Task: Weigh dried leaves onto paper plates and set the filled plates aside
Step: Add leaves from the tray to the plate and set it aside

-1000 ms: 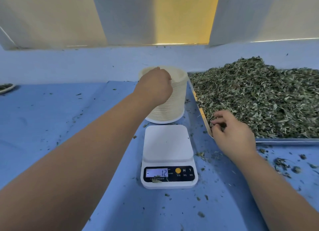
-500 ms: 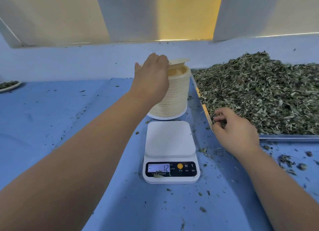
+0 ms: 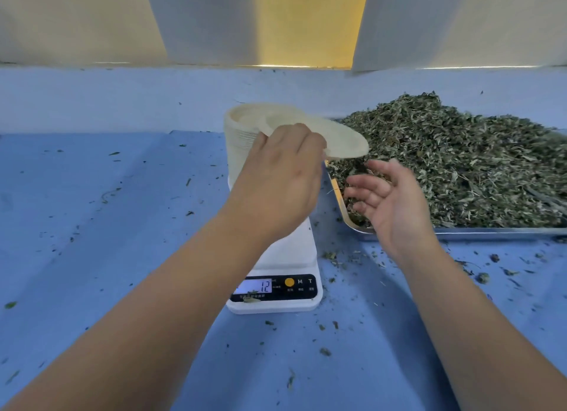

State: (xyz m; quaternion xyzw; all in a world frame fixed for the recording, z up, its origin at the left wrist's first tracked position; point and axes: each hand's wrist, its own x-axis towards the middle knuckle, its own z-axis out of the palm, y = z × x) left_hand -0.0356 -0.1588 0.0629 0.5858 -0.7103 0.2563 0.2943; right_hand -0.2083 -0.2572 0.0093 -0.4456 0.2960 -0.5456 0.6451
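Left hand [image 3: 282, 183], back toward the camera, grasps one paper plate [image 3: 343, 137] by its near rim; the fingertips are hidden behind the hand. The plate is pale cream and round with a raised rim. It is held tilted, right side lower, clear of the stack of paper plates [image 3: 239, 131] and reaching over the left rim of the metal tray [image 3: 491, 230]. Right hand [image 3: 395, 208] is released, with its fingers spread, its palm turned leftward and nothing in it. It hovers over the tray's near left corner, just below the plate's lower edge.

Legible markings: the kitchen scale [image 3: 294, 251] shows "12" on its lit display [image 3: 254, 287]. To the right of the display are an orange button [image 3: 289, 282] and the letters "M" and "T". The small print beneath them is too fine to read.

Surroundings: the scale sits mid-tabletop, directly nearer the front edge than the stack. The left hand and forearm cover most of its white platform. A leaf fragment lies on its front panel. The tray occupies the right side of the tabletop [image 3: 107, 226] and is heaped with dried leaves [image 3: 460, 165], grey-green and shredded. Leaf crumbs [image 3: 334, 255] lie scattered over the blue tabletop, thickest between the scale and the tray. Pale and yellow panels stand beyond the far edge.
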